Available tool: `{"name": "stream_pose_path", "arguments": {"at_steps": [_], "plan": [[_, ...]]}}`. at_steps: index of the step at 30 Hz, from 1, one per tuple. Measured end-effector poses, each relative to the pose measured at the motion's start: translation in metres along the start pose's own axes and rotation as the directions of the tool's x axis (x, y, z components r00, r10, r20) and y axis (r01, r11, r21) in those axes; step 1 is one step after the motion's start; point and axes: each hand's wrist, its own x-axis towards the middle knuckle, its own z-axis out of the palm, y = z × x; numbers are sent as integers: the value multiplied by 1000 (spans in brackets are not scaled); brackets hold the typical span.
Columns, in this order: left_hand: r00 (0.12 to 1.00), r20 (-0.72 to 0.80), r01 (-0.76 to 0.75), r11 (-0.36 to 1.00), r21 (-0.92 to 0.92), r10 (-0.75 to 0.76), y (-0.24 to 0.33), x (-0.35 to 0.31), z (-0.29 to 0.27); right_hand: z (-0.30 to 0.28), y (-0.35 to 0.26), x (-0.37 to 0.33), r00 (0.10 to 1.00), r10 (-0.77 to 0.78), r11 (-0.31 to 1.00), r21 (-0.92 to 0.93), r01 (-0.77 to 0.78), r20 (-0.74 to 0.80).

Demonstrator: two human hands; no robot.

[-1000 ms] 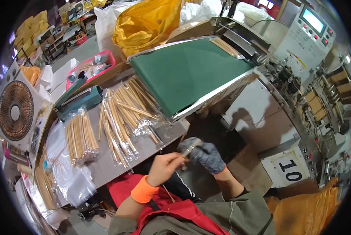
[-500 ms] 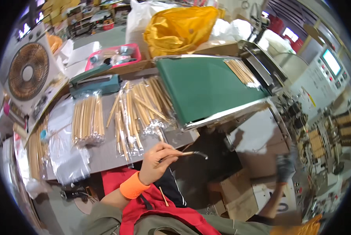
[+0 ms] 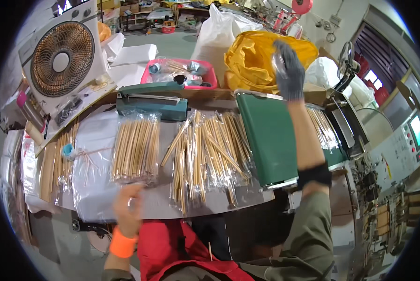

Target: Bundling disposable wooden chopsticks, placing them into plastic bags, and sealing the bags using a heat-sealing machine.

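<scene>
My left hand [image 3: 129, 210], bare with an orange wristband, is at the table's front edge, just below a clear bag of wooden sticks [image 3: 136, 149]. Motion blurs its fingers, so its grip is unclear. My right hand [image 3: 288, 72], in a grey glove, reaches far forward in front of a yellow sack [image 3: 249, 58]. Something pale and shiny shows at its fingers, too smeared to name. A loose heap of wooden sticks in clear wrapping [image 3: 210, 152] lies between my arms. More wrapped sticks [image 3: 323, 127] lie on the green conveyor belt [image 3: 271, 140], partly behind my right forearm.
A pink tray [image 3: 212, 77] and a teal bag sealer [image 3: 151, 105] stand at the table's back. Flat plastic bags [image 3: 95, 173] lie left, with a fan [image 3: 62, 58] beyond. A machine with a control panel [image 3: 399, 145] is at the far right.
My right hand has risen from low on the right to the yellow sack. The left has moved left; the thin stick with a dark curved end it held no longer shows. My view has turned left.
</scene>
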Motion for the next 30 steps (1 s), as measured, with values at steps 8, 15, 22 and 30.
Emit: {"name": "stream_pose_path", "arguments": {"at_steps": [8,15,22,30], "plan": [[842,-318,538,710,454,-435,-256,27,-253,170,88,-106,649,589,808,-359,-467,481],[717,-385,590,213,779,-581,-289,11,-254,142,-70,-211,652,453,889,-358,-284,608],[745,-339,508,160,846,-575,-335,53,-232,174,-21,-205,-66,702,608,-645,-463,709],[776,-452,511,18,860,-441,-357,31,-321,155,-71,-202,-1,852,403,-657,-637,524]]}}
